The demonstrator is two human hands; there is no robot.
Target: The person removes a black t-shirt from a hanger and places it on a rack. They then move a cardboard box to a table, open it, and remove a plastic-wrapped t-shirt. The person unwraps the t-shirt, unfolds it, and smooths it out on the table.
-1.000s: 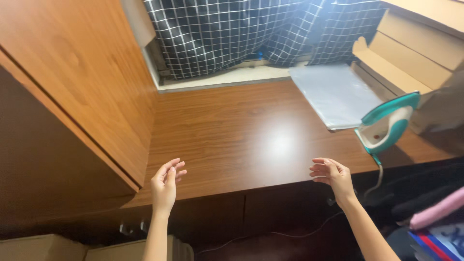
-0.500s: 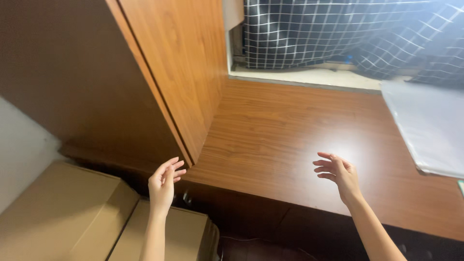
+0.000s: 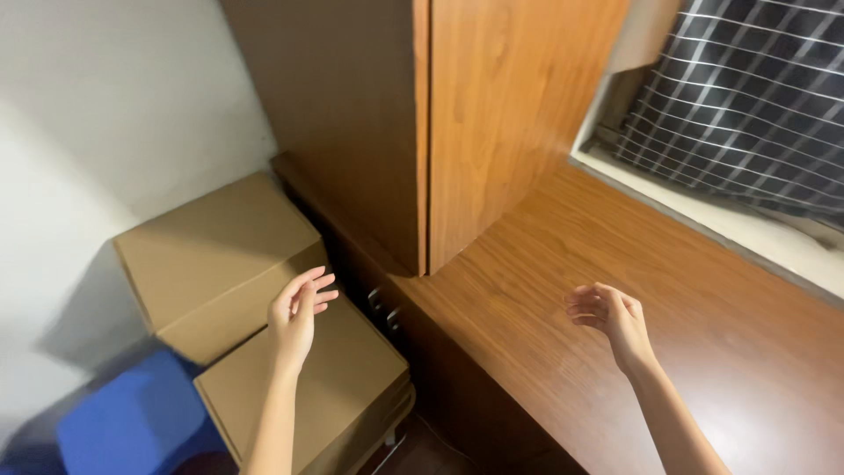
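Cardboard boxes (image 3: pixel 220 255) sit stacked left of the desk (image 3: pixel 615 352). Left hand (image 3: pixel 297 315) hovers above them, fingers loosely spread, empty; right hand (image 3: pixel 608 314) hangs over the desk, half-curled, holding nothing.

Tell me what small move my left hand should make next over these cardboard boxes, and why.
Probably lower the left hand onto the nearer cardboard box: it hangs open and empty just above the lid, touching nothing, while the right hand floats over the wooden desk.
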